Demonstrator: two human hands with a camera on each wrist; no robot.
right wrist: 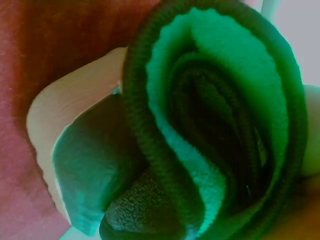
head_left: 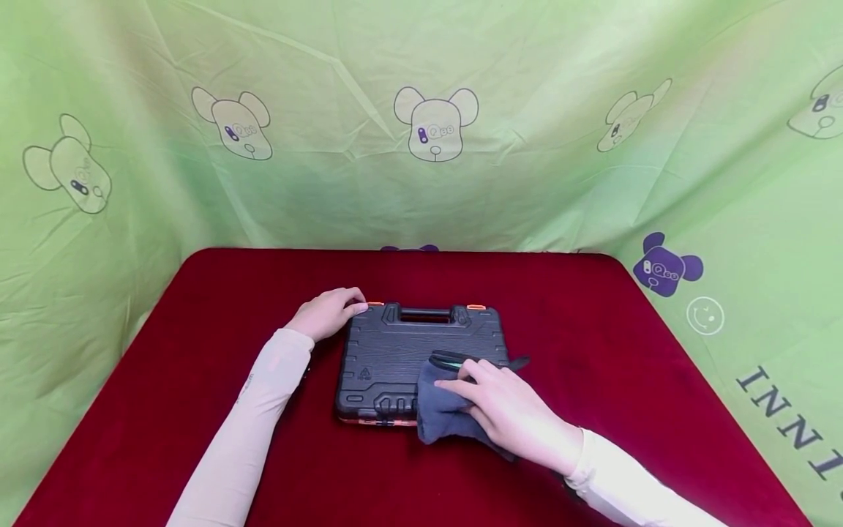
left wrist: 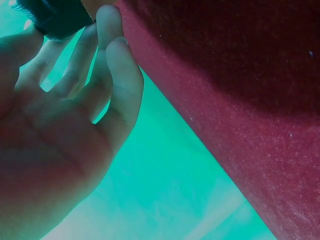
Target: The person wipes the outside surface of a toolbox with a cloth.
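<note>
A dark grey hard plastic case (head_left: 388, 351) with orange latches lies flat on the table, its handle toward the far edge. At the case's far left corner, my left hand (head_left: 329, 313) holds on with thumb and fingertips; the left wrist view shows the dark corner of the case (left wrist: 60, 20) between them. My right hand (head_left: 510, 410) pinches a bunched grey-blue cloth (head_left: 437, 410) with black edging over the case's near right part. In the right wrist view the folded cloth (right wrist: 225, 35) looms large, its folds hiding most of the right fingers.
A dark red covering (head_left: 593, 351) spreads over the table. Light green fabric (head_left: 329, 183) printed with bear heads hangs behind it and on both sides.
</note>
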